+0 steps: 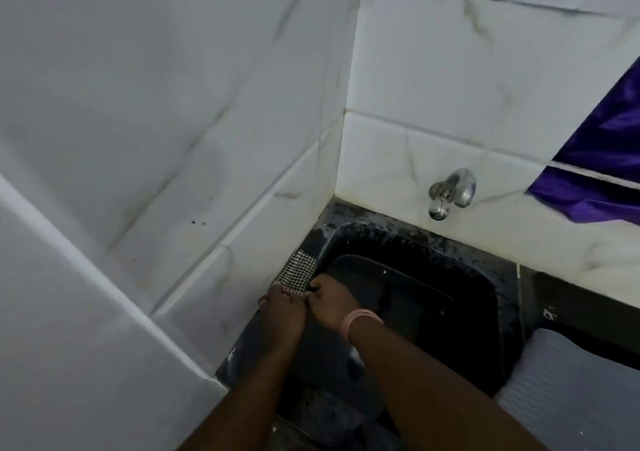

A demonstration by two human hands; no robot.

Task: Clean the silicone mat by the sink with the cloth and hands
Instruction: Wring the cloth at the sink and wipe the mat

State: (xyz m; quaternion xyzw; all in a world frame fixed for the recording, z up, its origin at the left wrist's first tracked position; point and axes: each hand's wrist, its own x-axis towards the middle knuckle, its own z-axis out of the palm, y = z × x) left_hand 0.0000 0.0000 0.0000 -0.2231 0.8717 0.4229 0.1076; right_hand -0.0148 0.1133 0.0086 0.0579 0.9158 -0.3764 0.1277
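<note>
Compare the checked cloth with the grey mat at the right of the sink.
The cloth is black-and-white checked; the mat is plain grey with fine ribs. The cloth lies on the sink's left edge against the wall tiles; the mat lies on the right side, partly cut off by the frame. The left hand and right hand meet at the cloth's near end; nothing touches the mat. Both lie flat beside the sink.

The sink was black and matt, speckled with droplets. Above it, the tap was polished metal on glossy, veined tile. Left of the sink, the checked cloth looked coarsely woven.
</note>
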